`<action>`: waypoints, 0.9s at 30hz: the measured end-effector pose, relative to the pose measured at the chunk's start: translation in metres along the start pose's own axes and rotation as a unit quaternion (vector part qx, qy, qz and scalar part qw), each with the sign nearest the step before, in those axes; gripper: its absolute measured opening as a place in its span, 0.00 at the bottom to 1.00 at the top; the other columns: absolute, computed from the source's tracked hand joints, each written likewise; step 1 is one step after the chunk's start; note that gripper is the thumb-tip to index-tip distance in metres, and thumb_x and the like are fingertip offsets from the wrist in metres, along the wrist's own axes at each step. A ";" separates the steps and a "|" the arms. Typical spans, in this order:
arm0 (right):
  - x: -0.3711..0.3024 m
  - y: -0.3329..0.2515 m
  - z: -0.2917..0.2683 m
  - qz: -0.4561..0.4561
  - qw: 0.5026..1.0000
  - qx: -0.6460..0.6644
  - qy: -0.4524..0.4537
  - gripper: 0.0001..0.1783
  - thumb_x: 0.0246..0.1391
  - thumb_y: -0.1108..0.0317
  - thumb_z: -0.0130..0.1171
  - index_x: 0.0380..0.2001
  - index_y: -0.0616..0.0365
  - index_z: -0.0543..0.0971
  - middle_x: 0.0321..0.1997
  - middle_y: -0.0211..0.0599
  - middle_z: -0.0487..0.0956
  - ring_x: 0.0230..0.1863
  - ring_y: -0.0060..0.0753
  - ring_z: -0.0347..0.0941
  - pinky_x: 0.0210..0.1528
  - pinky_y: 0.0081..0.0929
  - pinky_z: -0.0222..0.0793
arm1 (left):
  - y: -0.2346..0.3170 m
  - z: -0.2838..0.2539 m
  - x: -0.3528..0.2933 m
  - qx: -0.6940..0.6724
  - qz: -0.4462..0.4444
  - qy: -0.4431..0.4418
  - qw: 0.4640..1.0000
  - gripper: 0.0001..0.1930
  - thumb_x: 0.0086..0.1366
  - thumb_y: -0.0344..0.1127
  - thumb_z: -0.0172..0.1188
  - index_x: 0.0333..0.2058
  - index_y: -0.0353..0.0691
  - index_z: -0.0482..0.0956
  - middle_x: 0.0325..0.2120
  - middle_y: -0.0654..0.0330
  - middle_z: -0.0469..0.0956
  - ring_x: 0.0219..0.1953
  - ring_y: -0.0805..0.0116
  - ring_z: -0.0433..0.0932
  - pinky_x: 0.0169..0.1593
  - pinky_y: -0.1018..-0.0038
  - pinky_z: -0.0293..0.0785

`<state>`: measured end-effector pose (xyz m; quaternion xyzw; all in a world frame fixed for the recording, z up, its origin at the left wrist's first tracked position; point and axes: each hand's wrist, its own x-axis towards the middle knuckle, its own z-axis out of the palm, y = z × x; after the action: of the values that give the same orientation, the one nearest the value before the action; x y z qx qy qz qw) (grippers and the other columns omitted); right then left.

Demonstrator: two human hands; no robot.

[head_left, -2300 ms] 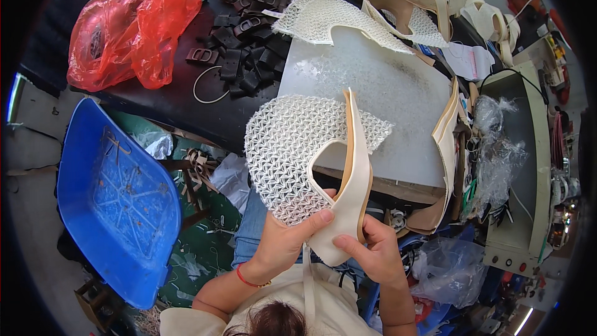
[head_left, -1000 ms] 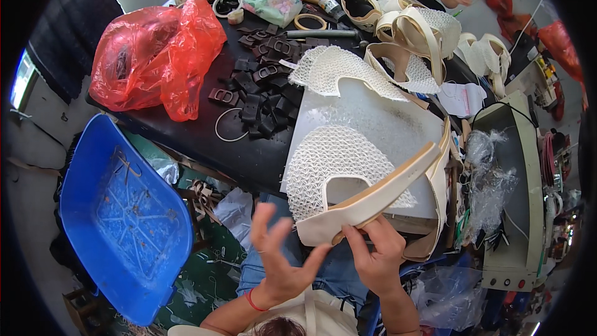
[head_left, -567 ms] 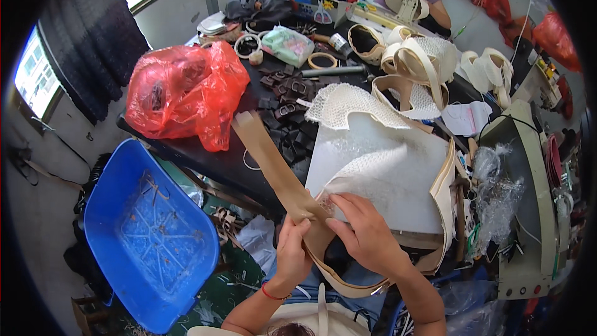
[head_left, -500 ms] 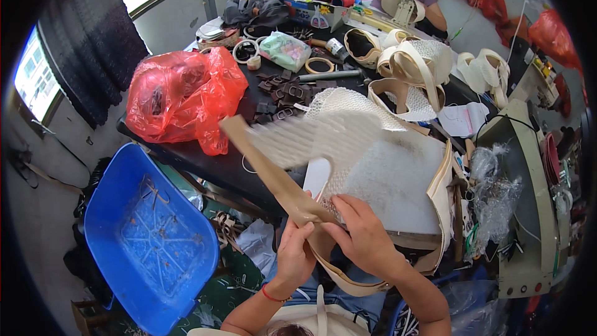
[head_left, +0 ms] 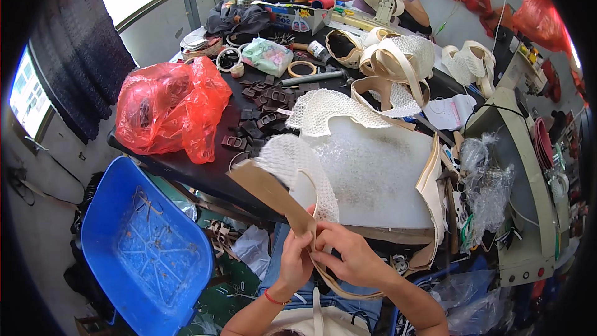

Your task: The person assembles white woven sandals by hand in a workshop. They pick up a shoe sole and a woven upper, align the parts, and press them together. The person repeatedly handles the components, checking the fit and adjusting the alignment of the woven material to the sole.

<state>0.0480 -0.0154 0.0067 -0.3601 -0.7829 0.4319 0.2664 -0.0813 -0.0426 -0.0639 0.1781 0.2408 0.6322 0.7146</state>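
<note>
Both my hands are closed on a white woven shoe upper (head_left: 292,157) with a long tan-backed strap (head_left: 268,191), held above my lap at the near edge of the table. My left hand (head_left: 295,266) pinches the strap from the left, thumb uppermost. From the right, my right hand (head_left: 351,254) presses its fingertips on the strap right beside the left thumb. The strap's wide end points up and left, while its other length hangs under my right hand toward my lap. The woven part curves away beyond my fingers. Exactly what lies between the fingertips is hidden.
A pale work board (head_left: 379,177) covers the near table, with another woven piece (head_left: 339,112) at its far edge. Dark buckles (head_left: 264,109) and a red plastic bag (head_left: 171,109) lie left. A blue tub (head_left: 146,249) stands lower left. Finished-looking uppers (head_left: 398,59) and a co-worker's arm (head_left: 415,11) are beyond.
The woven part, blurred and stretched to the right before, now hangs nearer and further left. My right hand has drawn in against my left on the strap. The whole view has shifted slightly.
</note>
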 end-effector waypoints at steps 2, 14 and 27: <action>0.001 0.001 0.004 -0.022 0.998 -0.050 0.040 0.07 0.47 0.74 0.59 0.30 0.61 0.73 0.42 0.45 0.74 0.37 0.42 0.75 0.39 0.28 0.70 | -0.002 -0.003 0.000 0.000 0.002 0.022 1.000 0.24 0.68 0.37 0.42 0.60 0.33 0.55 0.48 0.57 0.69 0.48 0.72 0.70 0.53 0.74 0.65; -0.001 0.022 0.018 0.105 0.971 -0.075 0.200 0.13 0.49 0.73 0.60 0.38 0.62 0.71 0.24 0.38 0.75 0.22 0.32 0.72 0.25 0.27 0.68 | -0.007 -0.007 0.011 0.066 0.045 0.106 0.991 0.18 0.70 0.38 0.43 0.51 0.31 0.67 0.39 0.58 0.75 0.39 0.74 0.75 0.43 0.77 0.73; -0.016 0.016 0.002 0.056 0.996 0.034 0.055 0.10 0.50 0.69 0.58 0.36 0.59 0.73 0.41 0.46 0.72 0.46 0.42 0.70 0.49 0.32 0.65 | -0.011 -0.003 0.007 0.213 0.087 -0.003 0.973 0.19 0.71 0.35 0.42 0.57 0.32 0.62 0.45 0.59 0.72 0.45 0.76 0.71 0.48 0.79 0.68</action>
<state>0.0612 -0.0234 -0.0101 -0.4174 -0.7306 0.4521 0.2960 -0.0731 -0.0378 -0.0730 0.3487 0.3515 0.6255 0.6030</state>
